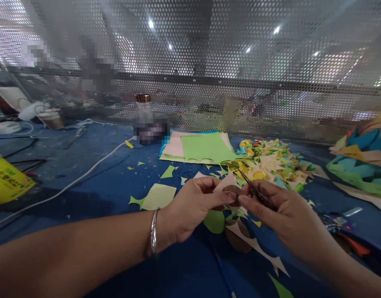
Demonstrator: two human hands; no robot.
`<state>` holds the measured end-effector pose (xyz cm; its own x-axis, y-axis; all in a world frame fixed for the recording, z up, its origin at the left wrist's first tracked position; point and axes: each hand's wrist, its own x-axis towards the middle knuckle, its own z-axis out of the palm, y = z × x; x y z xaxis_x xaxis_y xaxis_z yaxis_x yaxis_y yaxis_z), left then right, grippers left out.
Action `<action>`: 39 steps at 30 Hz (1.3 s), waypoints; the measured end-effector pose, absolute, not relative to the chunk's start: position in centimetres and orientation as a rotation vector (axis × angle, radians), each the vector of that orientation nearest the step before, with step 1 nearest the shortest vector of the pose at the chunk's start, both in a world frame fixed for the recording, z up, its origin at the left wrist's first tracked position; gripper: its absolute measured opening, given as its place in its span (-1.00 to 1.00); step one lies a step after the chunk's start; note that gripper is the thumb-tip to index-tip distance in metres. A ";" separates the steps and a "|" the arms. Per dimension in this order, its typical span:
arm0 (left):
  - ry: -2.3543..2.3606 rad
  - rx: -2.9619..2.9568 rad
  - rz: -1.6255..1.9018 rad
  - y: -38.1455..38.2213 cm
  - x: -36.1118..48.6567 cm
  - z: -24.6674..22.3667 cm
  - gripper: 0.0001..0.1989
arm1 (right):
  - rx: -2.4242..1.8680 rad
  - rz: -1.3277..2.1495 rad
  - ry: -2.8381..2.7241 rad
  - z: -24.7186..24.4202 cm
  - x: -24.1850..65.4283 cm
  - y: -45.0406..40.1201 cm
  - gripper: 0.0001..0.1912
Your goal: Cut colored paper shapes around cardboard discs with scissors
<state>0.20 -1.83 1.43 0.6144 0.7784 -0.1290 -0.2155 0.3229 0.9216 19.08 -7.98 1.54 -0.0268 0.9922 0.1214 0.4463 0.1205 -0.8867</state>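
My left hand (205, 198), with a silver bracelet at the wrist, pinches a pink paper piece (228, 182) and a small brown round piece (232, 191). Close against it, my right hand (267, 203) is closed round dark scissors (251, 184), their blades pointing up and left; its thumb is by the brown piece. Below the hands lie a green round piece (214, 221), a brown disc (238, 238) and a pink offcut (258, 248) across the disc. A pale yellow paper (159, 196) rests left of my left hand.
Stacked coloured sheets (205, 147) and a heap of paper scraps (271, 159) lie beyond the hands. A lidded jar (144, 108) stands by the perforated metal screen (190, 49). At left are a white cable (85, 180) and yellow container (8, 180); layered paper pieces (364, 161) are at right.
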 end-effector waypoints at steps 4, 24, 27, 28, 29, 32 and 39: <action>0.618 1.068 0.795 -2.0 0.3 1.8 -0.85 | -1.390 0.871 -1.556 1.5 18.7 -7.9 -0.45; 0.480 1.145 0.745 -1.4 0.1 1.0 -0.75 | -1.465 1.000 -1.588 0.9 19.1 -7.8 -0.36; 0.470 1.133 0.736 -1.5 0.1 1.3 -0.69 | -1.449 0.998 -1.601 1.0 19.1 -7.8 -0.37; 0.469 1.127 0.736 -1.5 0.1 1.4 -0.68 | -1.444 1.000 -1.604 1.0 19.1 -7.9 -0.37; 0.468 1.123 0.733 -1.6 0.1 1.4 -0.67 | -1.439 1.001 -1.607 1.0 19.1 -7.9 -0.37; 0.469 1.134 0.734 -1.7 0.0 1.4 -0.72 | -1.445 0.982 -1.609 1.0 19.2 -8.1 -0.36; 0.504 1.205 0.755 -1.5 -0.1 1.3 -0.83 | -1.478 0.945 -1.627 1.1 19.4 -7.9 -0.34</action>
<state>-0.11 -1.52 1.29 0.6604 0.7498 0.0412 -0.2488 0.1667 0.9541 19.40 -7.95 1.05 -0.0715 0.9966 0.0404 0.4584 0.0688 -0.8861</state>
